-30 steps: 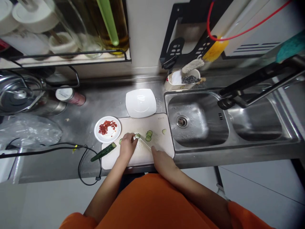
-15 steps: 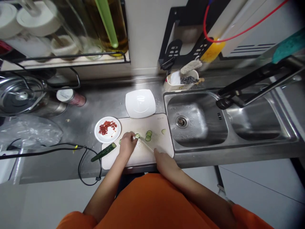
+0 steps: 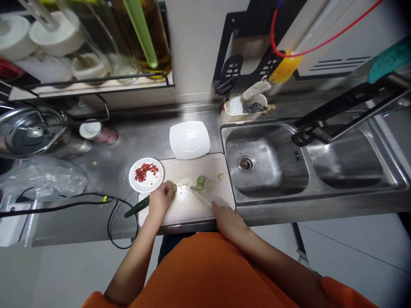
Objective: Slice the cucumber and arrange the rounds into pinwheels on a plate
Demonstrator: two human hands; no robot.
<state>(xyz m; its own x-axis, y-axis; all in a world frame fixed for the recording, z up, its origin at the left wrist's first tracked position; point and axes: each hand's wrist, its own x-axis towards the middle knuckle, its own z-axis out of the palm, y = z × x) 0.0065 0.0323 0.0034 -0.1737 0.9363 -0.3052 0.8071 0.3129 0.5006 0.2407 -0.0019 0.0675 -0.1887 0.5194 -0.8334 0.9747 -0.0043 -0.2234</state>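
Note:
My left hand [image 3: 161,200] is closed at the left part of a pale cutting board [image 3: 186,216], its fingertips pinched on a small cucumber piece [image 3: 174,188]. Partly hidden behind that hand, a longer dark green length of cucumber [image 3: 137,207] lies over the board's left edge. My right hand [image 3: 229,219] grips a knife [image 3: 203,198] by its handle; the thin blade points up and left across the board. Just past the blade lie several overlapping cucumber slices [image 3: 200,183], with a single slice [image 3: 220,177] farther right. Wet specks glisten between my hands.
A white plate with red dried berries [image 3: 140,185] touches the board's upper left. Behind the board sits a white square dish [image 3: 189,139]. On the right is a steel double sink [image 3: 266,196]; a black cable [image 3: 112,214] loops at the left.
My left hand has moved left, toward the longer cucumber, with a small piece at its fingertips. My right hand and the knife have shifted slightly right, away from it.

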